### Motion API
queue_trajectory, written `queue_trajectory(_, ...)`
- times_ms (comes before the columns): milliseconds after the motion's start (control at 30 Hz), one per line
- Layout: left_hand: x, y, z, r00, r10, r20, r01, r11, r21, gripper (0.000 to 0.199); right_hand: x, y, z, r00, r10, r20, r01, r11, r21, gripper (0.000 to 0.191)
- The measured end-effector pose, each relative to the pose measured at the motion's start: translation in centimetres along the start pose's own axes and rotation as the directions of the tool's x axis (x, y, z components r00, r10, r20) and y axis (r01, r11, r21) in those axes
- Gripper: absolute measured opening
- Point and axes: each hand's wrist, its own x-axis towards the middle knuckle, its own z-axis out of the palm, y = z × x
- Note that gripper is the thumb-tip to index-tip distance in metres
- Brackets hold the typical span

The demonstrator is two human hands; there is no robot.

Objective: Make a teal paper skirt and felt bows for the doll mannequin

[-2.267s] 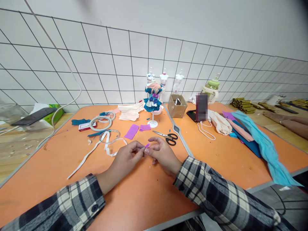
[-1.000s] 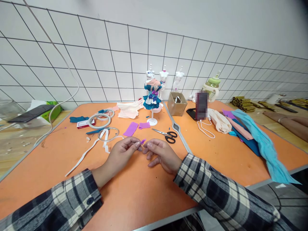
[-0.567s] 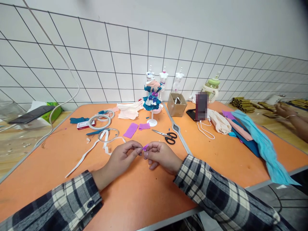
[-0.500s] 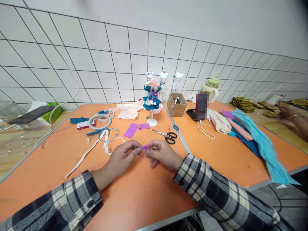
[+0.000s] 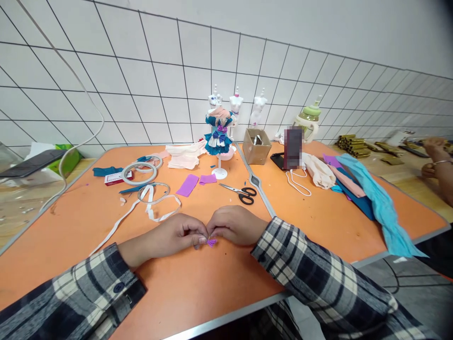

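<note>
Above the orange table point(image 5: 170, 293), my left hand point(image 5: 173, 236) pinches a small gathered piece of purple crepe paper point(image 5: 212, 243) between thumb and fingertips. My right hand point(image 5: 235, 225) meets it fingertip to fingertip, closed on the same piece, whose frilled end fans out below. Most of the pinch is hidden by my fingers. Just beyond lie two flat purple strips point(image 5: 187, 185) and black-handled scissors point(image 5: 243, 192). Behind them a small white dress form point(image 5: 220, 174) wears a teal frilled dress point(image 5: 218, 137) with purple and blue bows.
To the left are tape rolls point(image 5: 139, 173), a white ribbon point(image 5: 116, 226) and a red-and-white box point(image 5: 118, 178). A cardboard box point(image 5: 256, 147), a phone on a stand point(image 5: 293, 148), a bottle point(image 5: 308, 120) and crepe paper sheets point(image 5: 385, 212) stand or lie right. Another person's hand point(image 5: 439, 160) is far right.
My hands have drawn together and turned over, so the purple piece's frilled end now points down toward me. The camera view has shifted slightly.
</note>
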Motion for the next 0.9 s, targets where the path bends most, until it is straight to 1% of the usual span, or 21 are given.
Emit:
queue_trajectory(100, -0.1, 0.2, 0.0, 0.997, -0.018, 0.076, 0.019, 1.0, -0.011, 0.031, -0.1, -0.5, 0.3, 0.988, -0.147, -0.053, 0.131, 0.962, -0.241, 0.019)
queue_trajectory(133, 0.0, 0.3, 0.1, 0.996, -0.025, 0.083, 0.025, 1.0, -0.001, 0.031, -0.2, -0.6, 0.4, 0.981, -0.185, -0.054, 0.16, 0.937, -0.31, 0.019)
queue_trajectory(200, 0.0, 0.3, 0.2, 0.997, -0.044, 0.06, 0.041, 0.998, 0.045, 0.031, -0.2, -0.8, 0.5, 0.974, -0.223, -0.031, 0.189, 0.886, -0.424, 0.019)
queue_trajectory(267, 0.2, 0.2, 0.4, 0.998, -0.062, -0.007, 0.062, 0.989, 0.133, 0.029, -0.2, -0.9, 0.6, 0.977, -0.215, -0.009, 0.18, 0.839, -0.514, 0.02)
queue_trajectory(333, 0.4, 0.0, 0.7, 0.991, -0.059, -0.121, 0.09, 0.961, 0.262, 0.026, -0.2, -0.9, 0.6, 0.981, -0.192, -0.007, 0.152, 0.797, -0.584, 0.021)
queue_trajectory(400, 0.5, 0.0, 0.9, 0.966, -0.035, -0.254, 0.132, 0.918, 0.374, 0.022, -0.1, -0.9, 0.5, 0.982, -0.18, -0.056, 0.109, 0.784, -0.611, 0.019)
queue_trajectory(467, 0.6, 0.1, 1.0, 0.929, -0.007, -0.37, 0.181, 0.882, 0.435, 0.022, -0.1, -0.9, 0.4, 0.972, -0.167, -0.168, 0.04, 0.815, -0.579, 0.016)
queue_trajectory(533, 0.5, 0.3, 1.0, 0.895, 0.028, -0.445, 0.211, 0.852, 0.479, 0.024, 0.0, -0.9, 0.1, 0.936, -0.123, -0.328, -0.041, 0.891, -0.452, 0.013)
queue_trajectory(600, 0.2, 0.4, 0.8, 0.874, 0.101, -0.474, 0.204, 0.81, 0.549, 0.025, 0.0, -0.9, -0.1, 0.873, -0.024, -0.486, -0.114, 0.961, -0.253, 0.011)
queue_trajectory(667, -0.1, 0.3, 0.6, 0.861, 0.208, -0.465, 0.166, 0.748, 0.643, 0.026, 0.0, -0.8, -0.3, 0.805, 0.094, -0.585, -0.16, 0.985, -0.062, 0.01)
queue_trajectory(700, -0.3, 0.1, 0.6, 0.854, 0.261, -0.45, 0.144, 0.712, 0.688, 0.027, 0.0, -0.7, -0.3, 0.788, 0.135, -0.601, -0.17, 0.986, -0.001, 0.014)
queue_trajectory(733, -0.4, 0.0, 0.6, 0.848, 0.309, -0.431, 0.123, 0.677, 0.726, 0.027, 0.0, -0.6, -0.3, 0.786, 0.149, -0.6, -0.167, 0.986, 0.027, 0.019)
queue_trajectory(767, -0.5, -0.2, 0.6, 0.843, 0.347, -0.412, 0.105, 0.646, 0.757, 0.026, 0.0, -0.6, -0.3, 0.794, 0.141, -0.592, -0.159, 0.987, 0.023, 0.022)
queue_trajectory(833, -0.5, -0.4, 0.7, 0.833, 0.394, -0.388, 0.082, 0.605, 0.792, 0.026, 0.1, -0.6, -0.1, 0.818, 0.093, -0.567, -0.151, 0.987, -0.055, 0.02)
queue_trajectory(900, -0.5, -0.4, 0.8, 0.825, 0.408, -0.391, 0.082, 0.598, 0.797, 0.025, 0.1, -0.7, 0.2, 0.83, 0.05, -0.555, -0.167, 0.972, -0.163, 0.016)
